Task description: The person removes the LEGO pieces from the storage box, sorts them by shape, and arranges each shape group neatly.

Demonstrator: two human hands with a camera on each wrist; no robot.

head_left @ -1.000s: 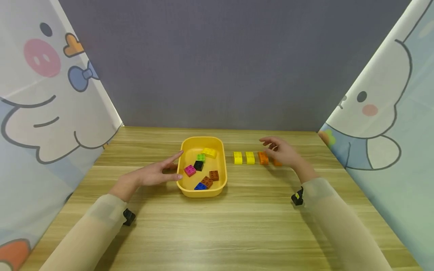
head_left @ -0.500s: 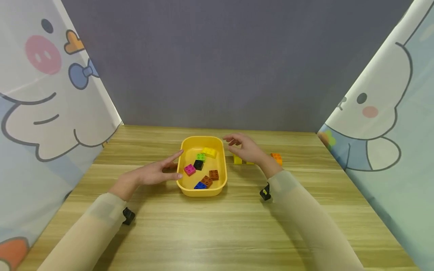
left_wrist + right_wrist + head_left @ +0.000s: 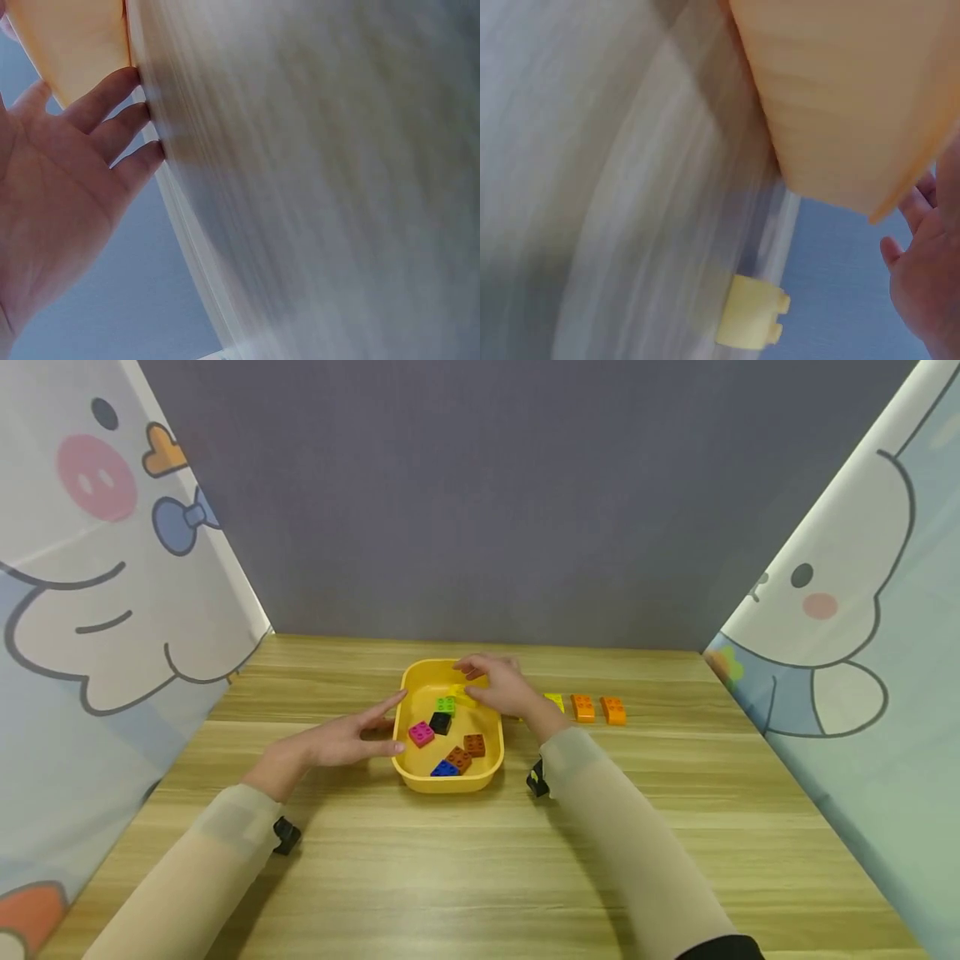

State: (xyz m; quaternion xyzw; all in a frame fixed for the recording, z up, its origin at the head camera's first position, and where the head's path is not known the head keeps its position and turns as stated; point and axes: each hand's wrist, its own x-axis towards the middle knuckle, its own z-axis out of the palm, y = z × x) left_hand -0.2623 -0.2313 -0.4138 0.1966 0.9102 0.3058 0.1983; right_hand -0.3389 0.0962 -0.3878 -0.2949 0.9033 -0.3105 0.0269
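Observation:
My left hand [image 3: 337, 742] rests against the left side of the yellow plastic tray [image 3: 447, 785], its fingers spread; in the left wrist view that hand [image 3: 64, 176] touches the tray's wall [image 3: 75, 37]. Over the tray's far right corner reaches my right hand [image 3: 504, 685], fingers loosely bent, thumb apart from them. Beneath its fingertips lies a yellow toy brick [image 3: 459, 695], partly covered; contact cannot be made out. Also in the tray are a green brick [image 3: 446, 706], a black brick [image 3: 440, 723], a pink brick [image 3: 422, 733], a blue brick [image 3: 445, 769] and two brown bricks [image 3: 474, 745].
Right of the tray, a row of bricks stands on the wooden table [image 3: 420, 877]: a yellow brick [image 3: 554, 702], an orange brick [image 3: 582, 708] and another orange brick [image 3: 613, 711]. My right hand mostly hides one more yellow brick. A grey panel [image 3: 480, 510] closes off the back.
My right hand has moved left from above the orange bricks, past the yellow ones, to over the tray. My left hand has stayed at the tray's side.

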